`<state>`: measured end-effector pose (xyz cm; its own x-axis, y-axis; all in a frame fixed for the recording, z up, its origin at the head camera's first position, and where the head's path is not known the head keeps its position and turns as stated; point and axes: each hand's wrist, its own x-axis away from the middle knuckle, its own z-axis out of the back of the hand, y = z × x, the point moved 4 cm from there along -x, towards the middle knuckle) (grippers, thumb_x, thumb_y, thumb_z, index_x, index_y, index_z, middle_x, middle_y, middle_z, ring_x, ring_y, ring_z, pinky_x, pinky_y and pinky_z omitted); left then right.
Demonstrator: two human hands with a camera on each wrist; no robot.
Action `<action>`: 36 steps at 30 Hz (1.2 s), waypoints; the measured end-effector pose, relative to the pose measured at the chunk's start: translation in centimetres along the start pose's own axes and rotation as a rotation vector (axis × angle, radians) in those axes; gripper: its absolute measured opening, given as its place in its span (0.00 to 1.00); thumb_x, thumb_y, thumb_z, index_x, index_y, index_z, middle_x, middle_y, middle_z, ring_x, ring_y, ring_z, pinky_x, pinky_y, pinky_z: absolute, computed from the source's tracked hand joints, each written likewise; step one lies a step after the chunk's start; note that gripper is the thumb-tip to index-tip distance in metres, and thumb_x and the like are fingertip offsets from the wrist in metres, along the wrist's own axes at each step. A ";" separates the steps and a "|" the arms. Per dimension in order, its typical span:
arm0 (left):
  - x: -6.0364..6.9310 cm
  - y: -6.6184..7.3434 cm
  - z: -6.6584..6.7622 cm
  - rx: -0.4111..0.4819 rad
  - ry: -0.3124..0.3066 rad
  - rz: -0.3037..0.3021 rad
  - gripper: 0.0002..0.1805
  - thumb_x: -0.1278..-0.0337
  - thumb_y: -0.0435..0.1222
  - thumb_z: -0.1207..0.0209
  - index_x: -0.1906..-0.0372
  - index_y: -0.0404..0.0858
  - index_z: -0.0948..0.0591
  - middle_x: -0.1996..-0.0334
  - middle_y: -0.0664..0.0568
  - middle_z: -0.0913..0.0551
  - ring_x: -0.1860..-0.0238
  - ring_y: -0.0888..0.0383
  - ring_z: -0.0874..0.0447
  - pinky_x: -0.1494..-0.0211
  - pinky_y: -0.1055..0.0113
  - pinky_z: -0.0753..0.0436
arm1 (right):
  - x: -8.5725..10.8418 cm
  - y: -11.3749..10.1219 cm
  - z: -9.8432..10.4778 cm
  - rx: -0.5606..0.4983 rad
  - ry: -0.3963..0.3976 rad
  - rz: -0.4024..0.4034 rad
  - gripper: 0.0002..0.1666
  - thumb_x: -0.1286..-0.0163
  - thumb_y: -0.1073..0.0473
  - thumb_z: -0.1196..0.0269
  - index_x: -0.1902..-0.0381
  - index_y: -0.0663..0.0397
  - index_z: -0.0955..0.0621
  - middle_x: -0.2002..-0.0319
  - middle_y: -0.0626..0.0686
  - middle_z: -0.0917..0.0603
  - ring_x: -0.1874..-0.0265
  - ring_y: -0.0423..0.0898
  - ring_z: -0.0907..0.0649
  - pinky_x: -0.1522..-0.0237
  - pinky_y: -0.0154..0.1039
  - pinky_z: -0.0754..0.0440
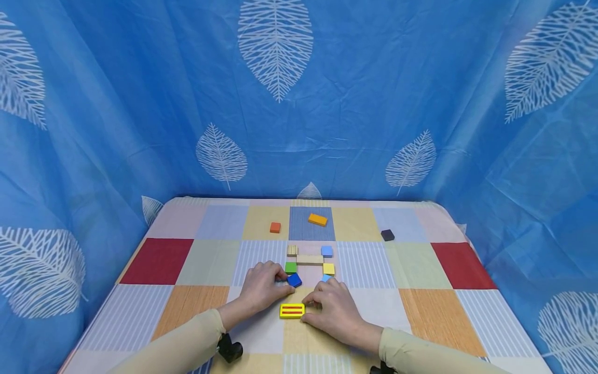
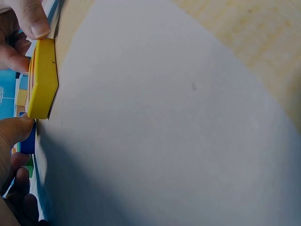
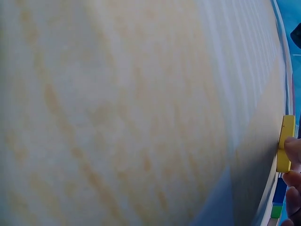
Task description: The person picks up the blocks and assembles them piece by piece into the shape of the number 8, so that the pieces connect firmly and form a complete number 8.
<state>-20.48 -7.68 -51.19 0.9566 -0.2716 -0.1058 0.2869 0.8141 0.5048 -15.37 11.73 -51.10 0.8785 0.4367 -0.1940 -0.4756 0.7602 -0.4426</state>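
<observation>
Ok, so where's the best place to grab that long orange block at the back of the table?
Probably its middle, pinching the two long sides from above: the long orange block lies flat, slightly angled, with nothing touching it.

In front of you hangs a creased sheet of bright blue fabric point(image 1: 345, 119), printed with large white skeleton leaves point(image 1: 276, 47); more of it closes in your left and right sides. Below it you have a broad counter point(image 1: 420, 265), spread with a patchwork-print cloth point(image 1: 205, 262) of pink, pale green, cream, dark red, striped and wood-grain squares. In your left-wrist view, a soft shadow point(image 2: 80, 179) darkens the cloth.
</observation>
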 end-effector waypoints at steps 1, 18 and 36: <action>0.0 0.0 0.0 -0.001 0.001 0.000 0.17 0.55 0.51 0.23 0.70 0.49 0.19 0.69 0.61 0.23 0.67 0.59 0.30 0.60 0.59 0.32 | 0.0 0.0 0.0 0.005 0.001 0.004 0.14 0.48 0.41 0.21 0.65 0.32 0.10 0.73 0.32 0.30 0.69 0.35 0.36 0.64 0.37 0.39; 0.0 0.2 0.1 0.007 -0.006 0.021 0.17 0.54 0.50 0.23 0.69 0.48 0.18 0.70 0.61 0.23 0.67 0.59 0.31 0.59 0.59 0.33 | 0.2 1.0 1.4 0.048 0.052 -0.002 0.13 0.49 0.45 0.21 0.66 0.36 0.11 0.73 0.32 0.28 0.69 0.35 0.34 0.63 0.38 0.37; 0.0 0.0 -0.2 0.026 -0.001 0.012 0.16 0.54 0.50 0.23 0.70 0.49 0.18 0.70 0.62 0.23 0.67 0.59 0.31 0.59 0.59 0.33 | 0.0 3.7 2.3 0.123 0.133 -0.069 0.13 0.50 0.45 0.20 0.68 0.34 0.11 0.73 0.32 0.28 0.70 0.36 0.34 0.64 0.39 0.37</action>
<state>-20.41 -7.58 -51.32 0.9600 -0.2620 -0.0989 0.2738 0.8038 0.5282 -17.25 15.60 -50.73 0.9038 0.3197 -0.2846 -0.4085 0.8428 -0.3504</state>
